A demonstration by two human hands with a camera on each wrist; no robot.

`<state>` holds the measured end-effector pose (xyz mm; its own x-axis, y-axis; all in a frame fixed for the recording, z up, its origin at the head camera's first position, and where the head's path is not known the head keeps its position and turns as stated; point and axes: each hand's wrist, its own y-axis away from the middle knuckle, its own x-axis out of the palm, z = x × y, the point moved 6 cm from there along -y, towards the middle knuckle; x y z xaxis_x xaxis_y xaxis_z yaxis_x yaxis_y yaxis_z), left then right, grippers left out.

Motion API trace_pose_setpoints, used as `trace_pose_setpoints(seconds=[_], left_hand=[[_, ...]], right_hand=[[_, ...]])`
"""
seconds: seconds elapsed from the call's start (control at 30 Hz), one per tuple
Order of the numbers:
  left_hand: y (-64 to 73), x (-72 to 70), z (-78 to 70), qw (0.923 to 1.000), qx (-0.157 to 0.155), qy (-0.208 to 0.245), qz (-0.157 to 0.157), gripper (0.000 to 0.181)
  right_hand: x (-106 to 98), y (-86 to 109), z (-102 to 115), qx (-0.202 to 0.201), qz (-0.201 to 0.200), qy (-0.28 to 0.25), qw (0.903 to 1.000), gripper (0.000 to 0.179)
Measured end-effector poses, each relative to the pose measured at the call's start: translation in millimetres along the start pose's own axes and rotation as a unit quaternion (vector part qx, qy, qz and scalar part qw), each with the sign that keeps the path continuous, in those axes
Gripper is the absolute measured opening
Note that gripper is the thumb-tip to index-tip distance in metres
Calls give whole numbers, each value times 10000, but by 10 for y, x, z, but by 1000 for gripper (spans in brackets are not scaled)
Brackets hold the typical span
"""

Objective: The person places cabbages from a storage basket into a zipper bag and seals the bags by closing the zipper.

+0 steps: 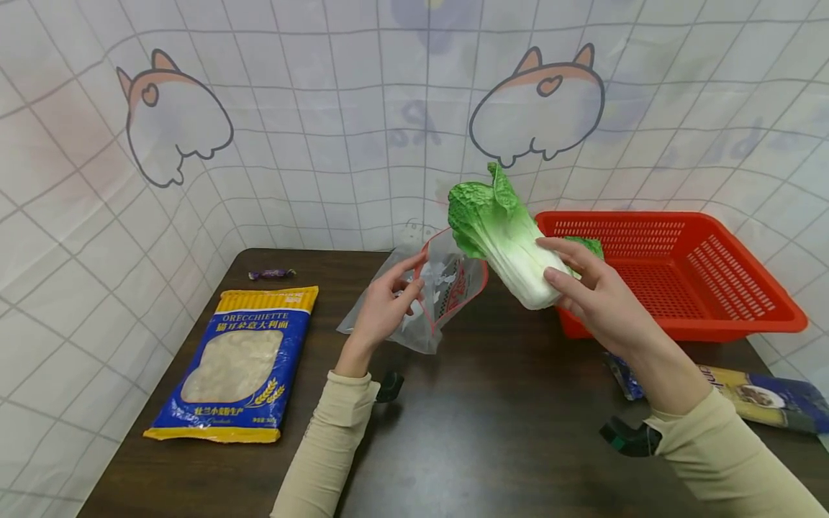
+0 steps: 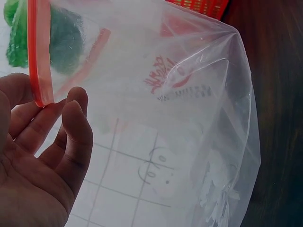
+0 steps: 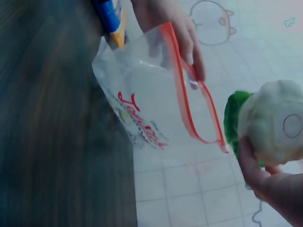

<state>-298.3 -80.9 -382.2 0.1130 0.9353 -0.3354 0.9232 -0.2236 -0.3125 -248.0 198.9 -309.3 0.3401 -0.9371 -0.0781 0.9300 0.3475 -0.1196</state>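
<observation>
My left hand point(image 1: 383, 306) pinches the red zip edge of a clear plastic zip bag point(image 1: 421, 337). Its mouth gapes toward the right, as the right wrist view also shows of the bag point(image 3: 142, 94) with its red lettering. Gripped in my right hand point(image 1: 599, 291) is a Chinese cabbage point(image 1: 508, 244), raised above the table and tilted with its green leaves up and to the left. Those leaves overlap the bag's opening in the head view. The cabbage's pale base point(image 3: 272, 125) faces the right wrist camera, with fingers and thumb around it.
A red plastic basket point(image 1: 764, 316) stands at the right, with green leaves point(image 1: 588, 247) showing inside. On the left lie a blue and yellow orecchiette pack point(image 1: 239, 360) and a small purple wrapped sweet point(image 1: 272, 274). A blue and yellow pasta pack point(image 1: 758, 396) lies behind my right forearm.
</observation>
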Motion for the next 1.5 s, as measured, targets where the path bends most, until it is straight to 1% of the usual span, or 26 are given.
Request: trace_pose_setpoints(seconds=[0.13, 0.2, 0.37, 0.47, 0.57, 0.7, 0.83, 0.9, 0.93, 1.03, 1.13, 1.17, 1.3, 1.4, 1.5], left_hand=[[4, -5, -2, 10000, -16, 4, -15, 42], [6, -7, -4, 10000, -22, 41, -9, 42], [3, -5, -7, 9999, 56, 99, 32, 42], [1, -9, 6, 9999, 45, 83, 47, 42], [3, -21, 19, 9999, -37, 101, 56, 43], [5, -50, 19, 9999, -98, 115, 18, 44], [0, -72, 12, 10000, -43, 43, -30, 43], [0, -76, 7, 10000, 19, 60, -45, 43], [11, -78, -36, 10000, 15, 57, -49, 43], [13, -75, -45, 9998, 135, 116, -64, 43], [12, -65, -47, 9997, 166, 144, -57, 43], [0, -59, -4, 9996, 212, 154, -54, 43], [-1, -50, -1, 9997, 199, 93, -86, 43], [-2, -45, -3, 9997, 223, 22, -124, 44], [1, -34, -14, 9995, 282, -77, -129, 45]], right_hand=[[92, -20, -18, -87, 303, -226, 9992, 44], [126, -27, -39, -61, 404, -288, 9988, 43], [178, -37, -111, 79, 539, -308, 9980, 42], [190, -46, -158, 165, 599, -283, 9977, 42], [195, -56, -200, 253, 673, -65, 9974, 42], [171, -57, -234, 345, 654, 739, 9945, 44], [148, -57, -244, 396, 607, 1609, 9843, 45], [154, -60, -242, 400, 637, 1901, 9789, 44], [160, -60, -238, 401, 661, 2045, 9758, 44], [172, -59, -228, 431, 716, 2458, 9657, 43], [190, -62, -218, 396, 804, 2824, 9551, 41], [195, -64, -213, 355, 834, 2937, 9516, 41], [227, -76, -192, 138, 927, 3235, 9416, 38], [249, -86, -173, -50, 839, 3499, 9330, 37], [282, -102, -155, -249, 718, 3793, 9222, 36]])
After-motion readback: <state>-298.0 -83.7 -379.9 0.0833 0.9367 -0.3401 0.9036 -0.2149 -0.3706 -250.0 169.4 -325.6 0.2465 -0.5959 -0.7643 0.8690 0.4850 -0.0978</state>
